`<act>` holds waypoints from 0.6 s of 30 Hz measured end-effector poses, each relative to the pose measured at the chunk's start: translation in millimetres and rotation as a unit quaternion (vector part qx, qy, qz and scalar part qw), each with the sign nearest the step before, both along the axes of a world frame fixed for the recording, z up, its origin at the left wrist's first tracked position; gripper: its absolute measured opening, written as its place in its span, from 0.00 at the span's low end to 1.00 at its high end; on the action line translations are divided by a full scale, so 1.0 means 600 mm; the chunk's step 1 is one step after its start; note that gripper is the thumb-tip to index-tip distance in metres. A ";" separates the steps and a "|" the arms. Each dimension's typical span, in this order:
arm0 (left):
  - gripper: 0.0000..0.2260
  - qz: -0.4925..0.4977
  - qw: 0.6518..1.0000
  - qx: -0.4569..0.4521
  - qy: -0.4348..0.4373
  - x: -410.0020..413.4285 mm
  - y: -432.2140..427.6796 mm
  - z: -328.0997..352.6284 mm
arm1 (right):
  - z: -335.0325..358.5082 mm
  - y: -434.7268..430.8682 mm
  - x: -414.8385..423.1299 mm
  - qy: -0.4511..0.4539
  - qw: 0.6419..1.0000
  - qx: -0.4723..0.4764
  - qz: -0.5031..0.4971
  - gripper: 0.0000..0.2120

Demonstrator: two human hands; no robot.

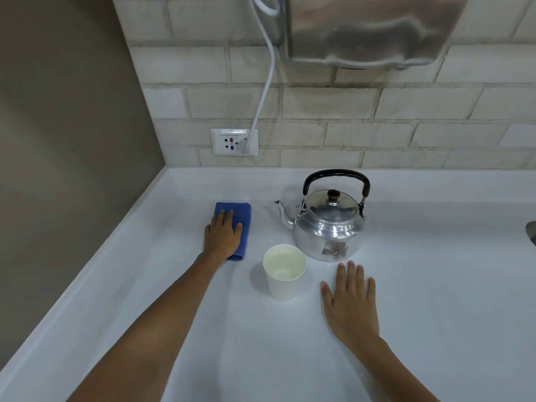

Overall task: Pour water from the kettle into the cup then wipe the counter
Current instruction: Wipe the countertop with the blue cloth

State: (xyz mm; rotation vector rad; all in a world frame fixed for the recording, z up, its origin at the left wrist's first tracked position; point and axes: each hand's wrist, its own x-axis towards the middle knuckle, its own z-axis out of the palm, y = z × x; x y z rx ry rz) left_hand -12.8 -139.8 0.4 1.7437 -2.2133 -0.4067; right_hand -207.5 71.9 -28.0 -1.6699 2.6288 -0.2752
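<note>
Fingers of both hands lie flat and released: left hand (pixel 222 235) on the blue cloth (pixel 235 219), right hand (pixel 351 297) on the white counter (pixel 435 285).

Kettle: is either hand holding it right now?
No, the kettle stands alone; the left hand rests on the cloth, the right hand on the counter.
</note>
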 end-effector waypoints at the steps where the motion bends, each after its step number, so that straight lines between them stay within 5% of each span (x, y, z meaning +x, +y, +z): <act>1: 0.25 0.001 0.999 0.006 -0.039 -0.003 -0.009 -0.008 | -0.003 -0.001 0.000 0.004 1.000 -0.001 -0.001 0.49; 11: 0.25 -0.118 0.979 0.002 -0.164 -0.053 0.019 -0.033 | -0.018 -0.008 -0.008 0.036 0.999 0.015 -0.004 0.51; 14: 0.24 -0.192 0.965 -0.040 -0.176 -0.007 0.058 -0.051 | -0.016 -0.008 -0.009 0.024 1.000 0.017 0.001 0.44; 18: 0.23 -0.173 0.967 -0.040 -0.182 0.055 0.050 -0.045 | -0.015 -0.008 -0.008 0.007 1.000 0.030 0.002 0.32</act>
